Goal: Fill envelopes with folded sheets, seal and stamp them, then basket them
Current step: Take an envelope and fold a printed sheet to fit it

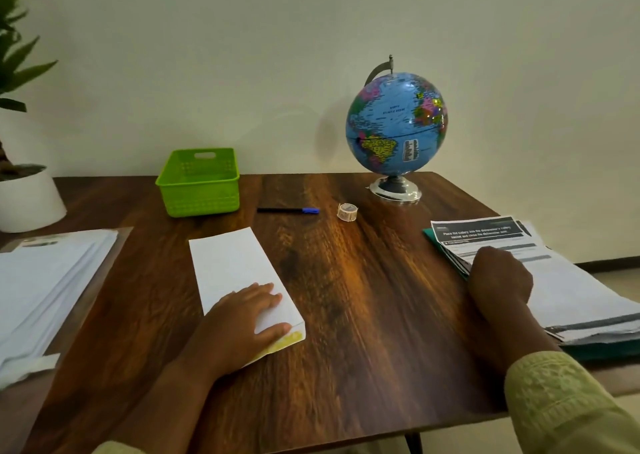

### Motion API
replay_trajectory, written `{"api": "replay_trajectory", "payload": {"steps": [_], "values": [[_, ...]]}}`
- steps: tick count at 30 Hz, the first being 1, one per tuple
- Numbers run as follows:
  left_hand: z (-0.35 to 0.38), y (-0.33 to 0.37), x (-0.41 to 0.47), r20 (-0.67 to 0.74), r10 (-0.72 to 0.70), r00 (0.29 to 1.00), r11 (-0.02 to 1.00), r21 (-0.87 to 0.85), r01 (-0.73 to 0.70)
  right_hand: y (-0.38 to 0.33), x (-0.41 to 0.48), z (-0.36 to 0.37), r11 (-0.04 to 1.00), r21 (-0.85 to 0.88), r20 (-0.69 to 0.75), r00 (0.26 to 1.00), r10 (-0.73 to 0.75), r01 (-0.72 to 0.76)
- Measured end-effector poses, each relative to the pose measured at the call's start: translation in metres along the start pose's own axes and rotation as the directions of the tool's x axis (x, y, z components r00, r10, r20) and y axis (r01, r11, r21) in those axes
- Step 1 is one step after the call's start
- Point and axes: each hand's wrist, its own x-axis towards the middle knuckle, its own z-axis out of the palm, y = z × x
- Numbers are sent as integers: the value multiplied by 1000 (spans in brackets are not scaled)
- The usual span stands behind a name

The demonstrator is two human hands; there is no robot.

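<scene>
A: Where do we stand? Our left hand (242, 318) lies flat, fingers spread, pressing the near end of the long white paper envelope (239, 280) onto the dark wooden tabletop (363, 297).

B: And our right hand (498, 277) rests well apart from it, fingers curled onto the near-left corner of the stack of printed white sheets (554, 280). We cannot tell whether it has pinched a sheet or merely rests there.

A: So the relation that matters: the envelope lies to the left of the sheets, with bare tabletop between. Its long axis runs away from us, leaning slightly left at the far end.

B: Its yellow-gummed edge points towards us, under our left fingertips. We judge that is the open end, so a folded sheet would come across from the right and enter there.

A: The right hand is nearer the sheets, the left already anchors the envelope. The green plastic basket (199, 183) waits beyond the envelope's far end.
</scene>
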Motion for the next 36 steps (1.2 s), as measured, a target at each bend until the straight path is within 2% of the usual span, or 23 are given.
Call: {"api": "replay_trajectory", "payload": {"steps": [4, 7, 10, 12, 14, 17, 21, 24, 26, 28, 31, 33, 36], "values": [[0, -1, 0, -1, -6, 1000, 1000, 3, 6, -6, -6, -7, 999, 29, -33, 999, 17, -16], [0, -2, 0, 4, -11, 1000, 1000, 15, 11, -18, -16, -21, 998, 55, -122, 992, -9, 16], [0, -1, 0, 21, -15, 1000, 1000, 27, 15, -43, -34, -43, 984, 137, -261, 963, -72, 111], [-1, -1, -1, 34, -28, 999, 999, 23, 27, -66, -51, -57, 954, 216, -296, 945, -137, 206], [-1, 0, -1, 41, -38, 998, 999, 28, 37, -91, -71, -63, 899, 303, -261, 934, -242, 318], [-2, 2, -3, 33, -52, 998, 999, 0, 52, -128, -98, -56, 826, 354, -131, 898, -421, 439], [-4, 0, -5, -12, -88, 996, 993, -73, 87, -160, -121, -35, 787, 399, 22, 853, -522, 471], [-5, -6, -5, -18, -108, 994, 987, -118, 105, -172, -129, -24, 762, 388, 135, 786, -604, 519], [-4, -8, -4, -8, -111, 994, 986, -128, 109, -168, -125, -25, 737, 416, 167, 752, -638, 533], [-5, -11, -3, -30, -125, 992, 990, -65, 123, -155, -110, -31, 693, 452, 146, 720, -678, 561], [-9, -17, -4, -70, -237, 969, 971, 1, 238, -122, -74, -37, 614, 508, 131, 650, -748, 604], [-11, -20, -4, -47, -302, 952, 953, 7, 303, -96, -49, -32, 598, 510, 211, 585, -783, 618], [-12, -19, -5, -46, -318, 947, 947, 29, 320, -77, -34, -3, 620, 368, 381, 496, -780, 692]]}}
